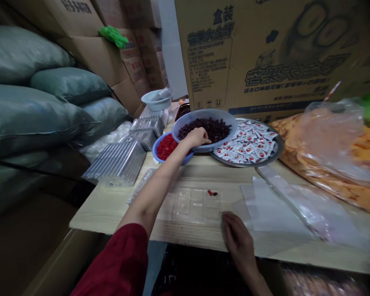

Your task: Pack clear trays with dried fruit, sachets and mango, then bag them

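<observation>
My left hand (197,137) reaches into a translucent bowl (230,137) of small dark pieces (214,128). Its fingers are bent down among them, and what they grip is hidden. On the table in front of me lies a clear plastic tray (182,202) with shallow compartments. In its upper right part sit one red piece (209,192) and one dark piece (215,193). At the tray's right edge, my right hand (238,238) is curled, slightly blurred, with thumb and fingertips together on the rim. A blue bowl of red pieces (166,147) stands under my left forearm.
A metal platter (279,152) of small printed packets stands right of the bowls. Stacked clear trays (120,162) line the table's left side. Plastic sheets (274,209) and a large orange bag (323,152) lie to the right. A big carton (209,82) rises behind.
</observation>
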